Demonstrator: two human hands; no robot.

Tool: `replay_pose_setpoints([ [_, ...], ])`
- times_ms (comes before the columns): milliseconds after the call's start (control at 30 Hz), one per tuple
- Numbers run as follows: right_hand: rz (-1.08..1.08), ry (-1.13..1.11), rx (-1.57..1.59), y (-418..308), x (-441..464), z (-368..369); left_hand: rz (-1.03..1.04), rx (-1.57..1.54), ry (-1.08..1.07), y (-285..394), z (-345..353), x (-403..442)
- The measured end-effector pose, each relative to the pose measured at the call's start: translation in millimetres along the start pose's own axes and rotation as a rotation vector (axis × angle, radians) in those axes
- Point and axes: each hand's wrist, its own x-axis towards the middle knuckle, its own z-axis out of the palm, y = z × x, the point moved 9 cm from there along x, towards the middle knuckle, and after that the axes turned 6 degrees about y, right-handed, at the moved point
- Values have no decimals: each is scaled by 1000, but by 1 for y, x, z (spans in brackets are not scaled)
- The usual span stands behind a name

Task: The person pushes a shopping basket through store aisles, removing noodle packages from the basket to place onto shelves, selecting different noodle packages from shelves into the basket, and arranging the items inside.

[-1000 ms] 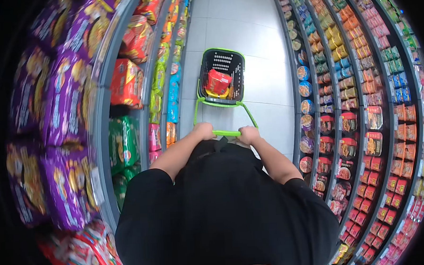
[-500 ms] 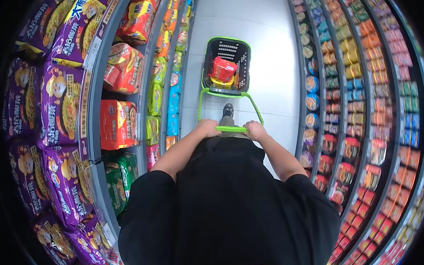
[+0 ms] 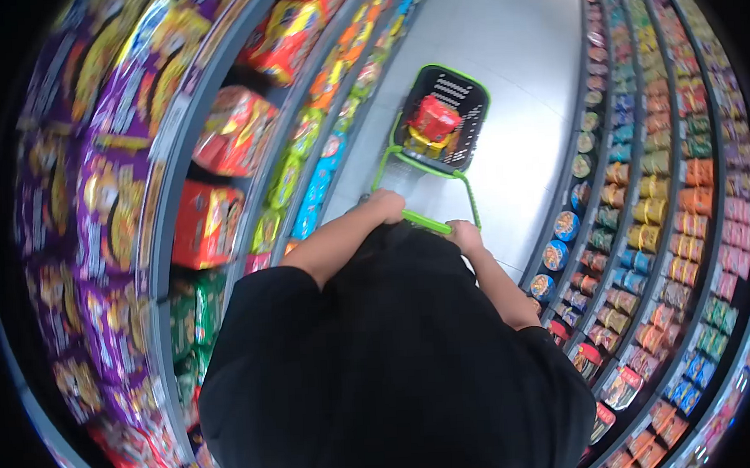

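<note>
Both my hands are wrapped round the green handle (image 3: pixel 425 222) of a shopping basket. My left hand (image 3: pixel 385 206) grips its left end, and my right hand (image 3: pixel 465 235) closes on the right end. Two green arms run forward from the handle to the basket (image 3: pixel 477 117), which is black with holes in its walls and a green rim. Inside it lies a red package (image 3: pixel 435 118) on top of a yellow one (image 3: pixel 429 143). The basket is on the floor in front of me.
Shelves of purple noodle packs (image 3: pixel 110 212), red packs (image 3: pixel 207 224) and green packs (image 3: pixel 196 313) stand close on my left. Shelves with tubs (image 3: pixel 555 255) and small packets (image 3: pixel 650 209) line the right side. The pale tiled floor (image 3: pixel 514 69) runs ahead between them.
The view has turned, so the aisle and basket now slant toward the upper right. Both hands keep hold of the handle. The foot that showed behind the basket is now out of sight.
</note>
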Motion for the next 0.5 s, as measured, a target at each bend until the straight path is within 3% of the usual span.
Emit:
replay_pose_setpoints([
  [167,91,-37,81,-1,20,-36,60,29,27,-20,-2,42],
  [300,80,-50,180,-8,43,-76,88,-48,70,-11,-54,43],
  [400,197,-131,860,-5,68,-106,151,-64,74,-15,-59,59],
  [467,220,-25,924,40,119,-95,206,-60,68,-19,-68,67],
  [500,247,70,970,66,140,-94,250,-252,157,-16,-86,65],
])
